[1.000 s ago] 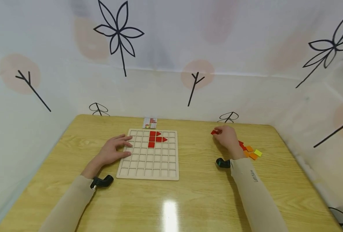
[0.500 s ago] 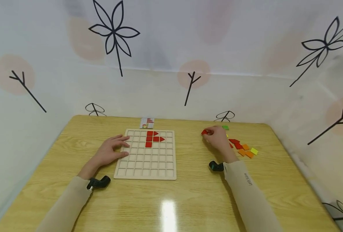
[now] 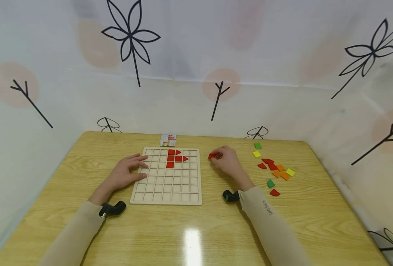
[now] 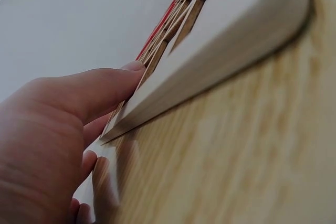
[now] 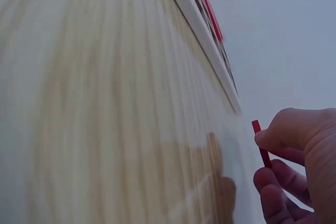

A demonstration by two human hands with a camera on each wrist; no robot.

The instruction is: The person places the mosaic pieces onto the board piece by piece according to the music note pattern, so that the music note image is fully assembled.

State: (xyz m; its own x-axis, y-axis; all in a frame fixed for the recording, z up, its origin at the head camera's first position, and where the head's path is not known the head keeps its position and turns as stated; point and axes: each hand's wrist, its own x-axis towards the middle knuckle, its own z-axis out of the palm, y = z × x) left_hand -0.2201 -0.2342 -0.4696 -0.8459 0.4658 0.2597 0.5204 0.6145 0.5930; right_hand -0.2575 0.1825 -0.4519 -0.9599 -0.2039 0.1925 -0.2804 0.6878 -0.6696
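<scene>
A pale wooden grid board [image 3: 166,188] lies on the table, with several red tiles [image 3: 170,158] set in its upper cells. My left hand [image 3: 125,173] rests on the board's left edge, fingers spread and loosely bent; in the left wrist view the thumb [image 4: 100,90] touches the rim. To the right of the board, my right hand [image 3: 227,161] pinches a red tile [image 3: 211,156] between thumb and fingers. The right wrist view shows this red tile [image 5: 261,142] edge-on, held above the table. Its full outline is partly hidden by the fingers.
Behind the board lies a small printed card [image 3: 168,140]. Loose tiles are scattered at the right: red ones [image 3: 273,167], orange ones [image 3: 285,176], yellow ones [image 3: 290,172] and green ones [image 3: 271,183]. A patterned white cloth [image 3: 179,103] hangs behind the wooden table [image 3: 149,229].
My right hand has carried the red tile leftward, from the loose tiles to near the board's right edge. The left hand has stayed on the board. The head view has shifted slightly.
</scene>
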